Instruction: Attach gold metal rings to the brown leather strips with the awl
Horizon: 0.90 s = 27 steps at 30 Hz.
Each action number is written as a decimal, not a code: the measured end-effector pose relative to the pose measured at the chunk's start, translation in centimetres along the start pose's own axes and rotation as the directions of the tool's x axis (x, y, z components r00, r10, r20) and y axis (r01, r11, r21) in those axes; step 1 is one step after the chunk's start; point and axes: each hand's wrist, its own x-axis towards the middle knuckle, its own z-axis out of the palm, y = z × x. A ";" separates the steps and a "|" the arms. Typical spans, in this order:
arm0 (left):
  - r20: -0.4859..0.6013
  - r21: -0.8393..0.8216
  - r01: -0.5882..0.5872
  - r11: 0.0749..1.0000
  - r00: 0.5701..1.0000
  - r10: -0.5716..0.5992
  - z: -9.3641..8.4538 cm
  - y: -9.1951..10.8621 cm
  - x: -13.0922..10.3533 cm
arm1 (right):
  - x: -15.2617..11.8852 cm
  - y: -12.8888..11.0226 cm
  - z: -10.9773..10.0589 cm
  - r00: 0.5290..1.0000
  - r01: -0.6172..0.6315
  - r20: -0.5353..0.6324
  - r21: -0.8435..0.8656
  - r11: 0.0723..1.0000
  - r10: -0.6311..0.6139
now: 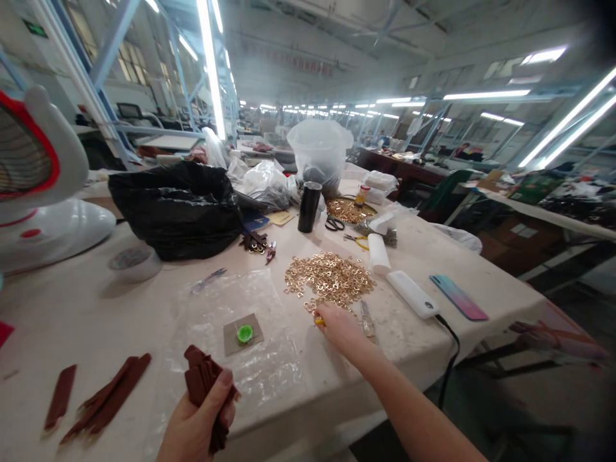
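My left hand [205,410] is closed around a bundle of brown leather strips [202,378], held above the front edge of the table. My right hand [334,324] reaches to the near edge of a loose pile of gold-coloured metal D-rings [330,276]. Its fingers are pinched together, with a bit of yellow showing at the tips; what they hold is too small to make out. Between the hands, a small bright green round container [244,333] rests on a grey-brown square card [231,340]. More brown strips [110,398] lie at the left front.
Clear plastic sheeting [283,366] covers the table's middle. Behind stand a black bag [178,205], a black cylinder [308,208], scissors [334,223] and yellow-handled pliers [359,241]. At right lie a corded white device [412,294] and a phone [459,297]. A tape roll [135,263] sits left.
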 end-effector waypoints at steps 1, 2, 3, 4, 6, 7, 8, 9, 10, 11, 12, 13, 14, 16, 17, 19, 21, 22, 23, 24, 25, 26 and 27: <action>-0.014 0.006 -0.009 1.000 1.000 0.010 0.1 -0.2 -0.1 | 0.7 0.8 0.3 1.000 -0.011 0.011 -0.009 1.000 0.011; -0.031 0.010 -0.024 1.000 0.999 0.024 0.1 -0.4 -0.1 | 1.3 1.3 0.7 1.000 -0.014 0.020 -0.011 1.000 0.015; -0.045 0.017 -0.035 0.999 0.998 0.036 0.1 -0.6 -0.2 | 1.7 1.7 1.0 0.999 -0.016 0.028 -0.008 1.000 0.016; -0.056 0.027 -0.041 0.999 0.998 0.043 0.1 -0.7 -0.2 | 1.9 1.9 1.2 0.999 -0.016 0.033 0.000 1.000 0.016; -0.064 0.055 -0.039 0.998 0.997 0.043 -0.1 -1.0 -0.3 | 2.1 2.0 1.5 0.999 -0.020 0.034 0.027 0.999 0.019; -0.064 0.072 -0.041 0.997 0.997 0.046 -0.3 -1.1 -0.3 | 2.0 1.9 1.4 0.999 -0.023 0.030 0.048 0.999 0.022; -0.061 0.092 -0.045 0.995 0.997 0.051 -0.4 -1.1 -0.3 | 1.8 1.8 1.2 1.000 -0.025 0.022 0.075 0.997 0.023; -0.055 0.115 -0.053 0.992 0.997 0.059 -0.4 -1.1 -0.4 | 1.5 1.6 1.0 1.000 -0.022 0.010 0.110 0.994 0.021; -0.046 0.139 -0.062 0.988 0.997 0.069 -0.4 -1.1 -0.5 | 1.1 1.2 0.6 1.000 -0.015 -0.006 0.148 0.989 0.016; -0.035 0.160 -0.070 0.985 0.996 0.077 -0.2 -0.9 -0.6 | 0.7 0.8 0.2 1.000 0.000 -0.021 0.183 0.983 0.004; -0.022 0.175 -0.077 0.982 0.996 0.082 0.0 -0.7 -0.8 | 0.1 0.3 -0.3 0.999 0.020 -0.033 0.241 0.970 -0.012; -0.004 0.185 -0.084 0.979 0.996 0.086 0.3 -0.5 -0.9 | -0.5 -0.3 -0.7 0.999 0.041 -0.036 0.317 0.948 -0.032; 0.020 0.189 -0.094 0.977 0.996 0.092 0.7 -0.1 -1.1 | -1.1 -1.1 -1.0 0.998 0.064 -0.023 0.418 0.906 -0.059; 0.062 0.190 -0.129 0.973 0.991 0.119 1.5 0.4 -1.3 | -2.4 -2.8 -1.4 0.993 0.022 0.054 0.802 0.597 -0.108; 0.072 0.189 -0.153 0.970 0.987 0.141 1.8 0.6 -1.4 | -3.0 -3.7 -1.4 0.984 -0.040 0.108 0.910 0.413 -0.143; 0.069 0.180 -0.200 0.963 0.979 0.190 2.2 0.8 -1.5 | -4.1 -5.4 -1.2 0.963 -0.161 0.176 0.983 0.089 -0.202; 0.055 0.159 -0.225 0.961 0.974 0.219 2.2 0.6 -1.5 | -4.9 -7.0 -0.6 0.941 -0.258 0.216 0.956 -0.138 -0.260; 0.056 0.147 -0.232 0.961 0.972 0.227 2.1 0.4 -1.5 | -5.1 -7.6 -0.4 0.929 -0.302 0.235 0.929 -0.216 -0.286; 0.055 0.134 -0.242 0.961 0.970 0.236 1.9 0.3 -1.4 | -5.3 -8.1 -0.1 0.916 -0.343 0.256 0.899 -0.272 -0.308; 0.053 0.124 -0.256 0.959 0.967 0.251 1.8 0.2 -1.4 | -5.5 -8.5 0.1 0.905 -0.376 0.275 0.874 -0.308 -0.324; 0.042 0.119 -0.275 0.954 0.961 0.272 1.6 0.1 -1.4 | -5.5 -8.8 0.3 0.897 -0.399 0.289 0.856 -0.330 -0.335; 0.030 0.121 -0.295 0.948 0.956 0.293 1.4 0.2 -1.4 | -5.6 -8.9 0.3 0.891 -0.414 0.297 0.842 -0.345 -0.343; 0.017 0.132 -0.312 0.941 0.950 0.313 1.3 0.2 -1.5 | -5.6 -9.0 0.4 0.887 -0.423 0.300 0.832 -0.358 -0.350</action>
